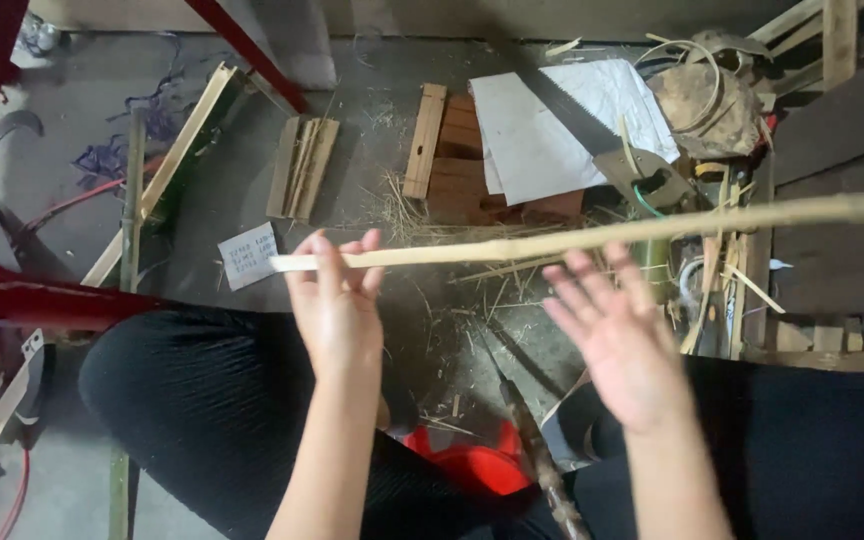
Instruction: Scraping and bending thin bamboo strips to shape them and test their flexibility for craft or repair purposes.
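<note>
My left hand (335,300) is clamped on the near end of a long bamboo strip (592,234), fingers curled over it and thumb under. The strip runs from that hand toward three o'clock, rising slightly and passing out of view at the right edge. My right hand (614,335) is spread wide, fingers apart, palm toward the strip and just below it; it is blurred, and I cannot tell whether the fingertips touch the strip. Both hands hover above the floor (372,150), which is littered with shavings. At twelve o'clock from my hands lie a handsaw (592,125) across a white sheet (542,140), with wooden blocks (452,160) beside them. At eleven o'clock lies a bundle of short slats (302,165). A small paper note (248,254) lies just at nine o'clock from the strip's end. Between my knees, at six o'clock, sits a red stool (467,465).
</note>
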